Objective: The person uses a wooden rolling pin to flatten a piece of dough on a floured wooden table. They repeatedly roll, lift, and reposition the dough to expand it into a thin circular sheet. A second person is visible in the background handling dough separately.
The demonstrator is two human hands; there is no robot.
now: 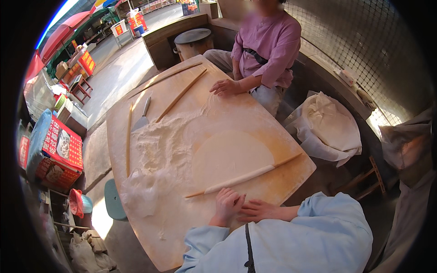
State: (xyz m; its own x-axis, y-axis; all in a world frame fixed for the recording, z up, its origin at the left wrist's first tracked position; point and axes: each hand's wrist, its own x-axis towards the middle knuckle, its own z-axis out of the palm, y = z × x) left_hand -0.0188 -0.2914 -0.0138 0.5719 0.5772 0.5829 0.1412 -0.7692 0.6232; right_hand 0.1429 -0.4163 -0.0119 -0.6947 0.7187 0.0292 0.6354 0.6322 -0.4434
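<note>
A broad, thin sheet of dough (234, 153) lies on the floured wooden board (286, 184). Its near edge is wrapped around a slim wooden rolling pin (290, 159), whose bare ends stick out on both sides. Just on my side of the pin, my left hand (227, 204) has loosely bent fingers and holds nothing. My right hand (259, 210) rests on the board beside it, palm down, with its fingers pointing left. Loose flour (160, 143) is heaped to the left of the dough. A crumpled clear plastic bag (145, 191) sits at the board's left side.
Other wooden rolling pins (182, 94) and a metal scraper (141, 119) lie farther off. Across the board sits a person (269, 47), one hand (227, 87) over its edge. A cloth-covered tub (324, 126) stands right; a green stool (114, 199) is at left.
</note>
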